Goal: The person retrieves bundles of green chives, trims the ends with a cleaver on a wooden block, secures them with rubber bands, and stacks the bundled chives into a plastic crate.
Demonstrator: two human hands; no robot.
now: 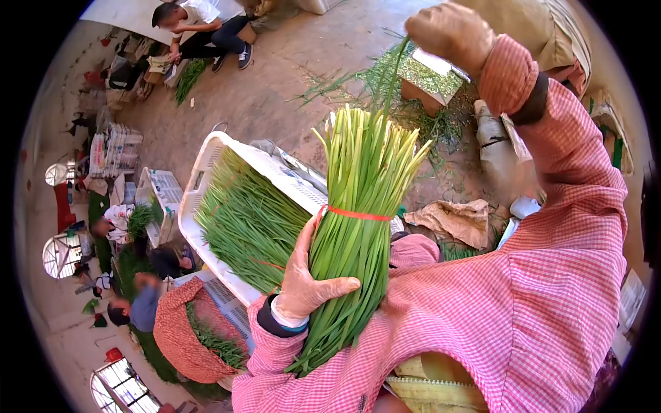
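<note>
"Starting with the biggest thing nearby?"

"That white crate [187, 219], filled with green leaves [251, 217], just left of the bunch [354, 241] in view."

"And how does the bunch lie?"

"Before the wearer, long axis running up the view, pale ends [351, 134] on top."

"Which hand is nearer?"

"The left hand [306, 279], grasping the bunch around its red band [358, 215], thumb across the front. The right hand [453, 36] is apart, raised past the pale ends."

"Holding anything?"

"Closed on something thin: a green blade [394, 76] running down to the bunch."
</note>
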